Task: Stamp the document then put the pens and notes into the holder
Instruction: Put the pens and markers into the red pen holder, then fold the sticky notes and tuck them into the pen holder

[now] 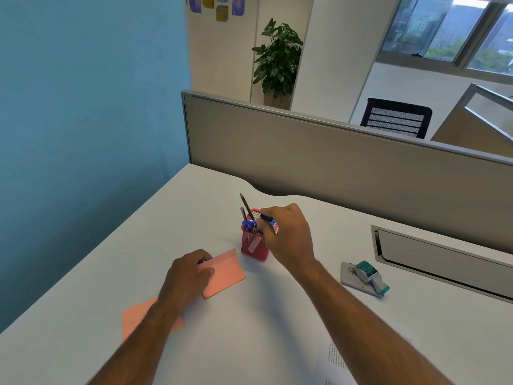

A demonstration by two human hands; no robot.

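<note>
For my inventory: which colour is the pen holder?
Red mesh holder, clearest in the head view.

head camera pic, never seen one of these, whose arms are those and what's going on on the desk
The camera sits on a person's head and looks forward and down, so the two bare arms reaching in from the bottom are that person's own. There is no machine here, just hands.

The right hand holds a blue pen at the top of a red mesh holder, which already has pens and a pencil standing in it. The left hand grips a pad of pink sticky notes on the white desk. Another pink note lies nearer, partly under the left forearm.

To the right, a green and white stamp rests on its side on a small pad. A printed document shows faintly at the bottom edge.
</note>
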